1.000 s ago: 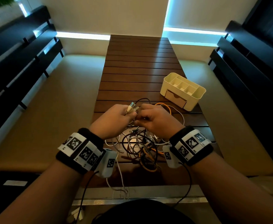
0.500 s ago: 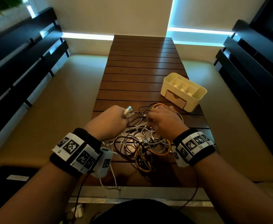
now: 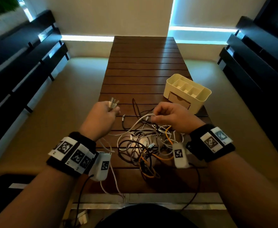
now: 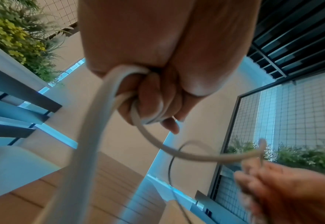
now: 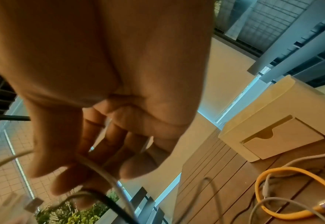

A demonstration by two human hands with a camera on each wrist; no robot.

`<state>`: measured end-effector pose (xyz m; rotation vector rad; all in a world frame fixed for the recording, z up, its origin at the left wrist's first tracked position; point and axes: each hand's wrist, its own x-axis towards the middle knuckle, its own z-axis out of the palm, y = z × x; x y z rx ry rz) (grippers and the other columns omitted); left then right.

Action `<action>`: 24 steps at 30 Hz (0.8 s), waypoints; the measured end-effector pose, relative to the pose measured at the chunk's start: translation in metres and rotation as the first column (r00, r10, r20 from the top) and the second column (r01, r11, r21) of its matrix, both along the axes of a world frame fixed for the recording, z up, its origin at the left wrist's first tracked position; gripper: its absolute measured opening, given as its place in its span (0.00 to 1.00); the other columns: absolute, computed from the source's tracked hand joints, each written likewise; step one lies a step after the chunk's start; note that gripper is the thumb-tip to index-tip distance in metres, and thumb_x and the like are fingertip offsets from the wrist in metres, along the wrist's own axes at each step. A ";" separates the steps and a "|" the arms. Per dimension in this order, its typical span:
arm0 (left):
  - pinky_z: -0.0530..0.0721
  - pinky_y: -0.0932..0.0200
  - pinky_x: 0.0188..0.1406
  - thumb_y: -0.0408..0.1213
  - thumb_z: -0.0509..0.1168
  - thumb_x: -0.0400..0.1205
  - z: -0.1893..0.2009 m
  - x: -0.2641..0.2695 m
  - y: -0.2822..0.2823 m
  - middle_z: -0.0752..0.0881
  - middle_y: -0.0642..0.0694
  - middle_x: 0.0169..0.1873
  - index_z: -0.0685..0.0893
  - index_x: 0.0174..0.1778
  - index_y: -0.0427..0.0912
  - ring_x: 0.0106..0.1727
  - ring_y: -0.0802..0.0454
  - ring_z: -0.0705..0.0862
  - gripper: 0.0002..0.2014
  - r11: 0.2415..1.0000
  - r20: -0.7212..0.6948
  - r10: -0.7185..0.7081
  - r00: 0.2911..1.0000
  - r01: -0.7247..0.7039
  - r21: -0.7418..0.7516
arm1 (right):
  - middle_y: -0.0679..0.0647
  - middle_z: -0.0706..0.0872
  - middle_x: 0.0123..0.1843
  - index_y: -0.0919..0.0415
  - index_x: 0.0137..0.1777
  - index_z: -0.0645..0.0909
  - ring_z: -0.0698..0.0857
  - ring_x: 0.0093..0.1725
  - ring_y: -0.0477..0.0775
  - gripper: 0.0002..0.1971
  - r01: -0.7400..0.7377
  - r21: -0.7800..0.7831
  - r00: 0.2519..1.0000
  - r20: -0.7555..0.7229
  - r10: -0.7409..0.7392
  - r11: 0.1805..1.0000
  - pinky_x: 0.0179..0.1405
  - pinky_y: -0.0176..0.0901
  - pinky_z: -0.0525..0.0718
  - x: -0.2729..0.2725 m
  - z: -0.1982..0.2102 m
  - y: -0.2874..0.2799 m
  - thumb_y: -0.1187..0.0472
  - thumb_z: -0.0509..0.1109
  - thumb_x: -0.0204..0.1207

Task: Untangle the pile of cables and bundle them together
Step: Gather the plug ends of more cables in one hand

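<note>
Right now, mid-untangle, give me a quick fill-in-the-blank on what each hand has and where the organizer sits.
1. The left hand grips a bunch of cable ____ that stick up from the fist.
2. The right hand pinches a ____ cable above the cable pile.
3. The cream organizer stands on the table's ____ side.

Missing: plugs; white; right
</note>
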<state>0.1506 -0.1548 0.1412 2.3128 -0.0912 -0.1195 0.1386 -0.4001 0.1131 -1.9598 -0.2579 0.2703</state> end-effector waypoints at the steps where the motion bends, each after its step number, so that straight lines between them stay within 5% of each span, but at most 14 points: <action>1: 0.64 0.67 0.18 0.38 0.59 0.89 -0.003 0.002 0.001 0.75 0.47 0.27 0.86 0.48 0.37 0.26 0.53 0.69 0.12 1.000 -0.009 0.007 1.000 -0.007 -0.002 | 0.49 0.88 0.40 0.57 0.46 0.83 0.86 0.38 0.43 0.02 0.002 0.023 1.000 0.007 -0.002 1.000 0.41 0.36 0.84 0.000 0.001 0.000 0.63 0.75 0.77; 4: 0.65 0.70 0.16 0.39 0.60 0.89 -0.007 0.002 0.005 0.73 0.50 0.23 0.87 0.46 0.42 0.21 0.57 0.67 0.11 0.997 -0.003 -0.018 1.000 0.018 -0.077 | 0.50 0.87 0.41 0.55 0.46 0.85 0.85 0.39 0.47 0.02 0.051 -0.034 0.997 0.052 -0.049 0.998 0.41 0.36 0.84 0.002 0.000 0.005 0.59 0.75 0.77; 7: 0.69 0.60 0.23 0.42 0.61 0.88 -0.008 0.001 0.004 0.73 0.56 0.17 0.88 0.45 0.46 0.19 0.60 0.67 0.12 0.980 -0.001 -0.089 0.996 0.087 -0.178 | 0.52 0.89 0.44 0.53 0.47 0.88 0.87 0.45 0.51 0.03 0.100 -0.139 0.993 0.078 -0.090 0.985 0.49 0.43 0.86 0.003 -0.006 0.017 0.56 0.76 0.76; 11: 0.70 0.60 0.27 0.43 0.60 0.88 -0.010 -0.004 -0.011 0.75 0.51 0.26 0.84 0.39 0.45 0.25 0.57 0.69 0.14 0.955 -0.009 -0.271 0.963 0.267 -0.127 | 0.48 0.89 0.40 0.53 0.45 0.88 0.87 0.41 0.46 0.04 0.147 -0.225 0.970 0.221 -0.096 0.963 0.45 0.47 0.88 0.007 -0.007 0.032 0.54 0.78 0.75; 15: 0.73 0.57 0.33 0.43 0.60 0.88 -0.012 -0.008 -0.016 0.80 0.48 0.31 0.81 0.37 0.47 0.31 0.55 0.74 0.14 0.932 -0.034 -0.353 0.935 0.348 -0.106 | 0.47 0.88 0.40 0.56 0.46 0.87 0.86 0.39 0.45 0.04 0.139 -0.219 0.940 0.337 -0.059 0.966 0.38 0.36 0.86 0.006 0.001 0.039 0.57 0.76 0.77; 18: 0.71 0.64 0.28 0.42 0.60 0.88 -0.005 -0.006 -0.010 0.77 0.52 0.28 0.78 0.34 0.50 0.27 0.61 0.72 0.15 0.933 0.141 -0.335 0.932 0.349 -0.092 | 0.47 0.87 0.37 0.52 0.45 0.86 0.84 0.36 0.43 0.02 0.127 -0.121 0.952 0.293 -0.087 0.984 0.36 0.33 0.83 0.005 0.002 0.041 0.55 0.74 0.78; 21: 0.70 0.70 0.24 0.39 0.61 0.88 0.010 -0.003 -0.001 0.75 0.55 0.25 0.78 0.33 0.51 0.24 0.62 0.72 0.15 0.938 0.347 -0.186 0.919 0.272 -0.216 | 0.46 0.84 0.34 0.52 0.44 0.86 0.82 0.35 0.46 0.08 0.132 -0.029 0.969 0.215 -0.123 0.991 0.40 0.45 0.81 0.003 -0.008 0.045 0.53 0.69 0.83; 24: 0.69 0.67 0.23 0.40 0.61 0.88 0.018 0.005 0.015 0.74 0.57 0.21 0.81 0.36 0.47 0.22 0.62 0.70 0.13 0.893 0.333 -0.066 0.941 0.204 -0.401 | 0.48 0.82 0.33 0.54 0.44 0.85 0.81 0.35 0.51 0.11 0.143 -0.006 0.978 0.153 -0.140 0.990 0.41 0.49 0.80 0.001 -0.021 0.049 0.55 0.65 0.86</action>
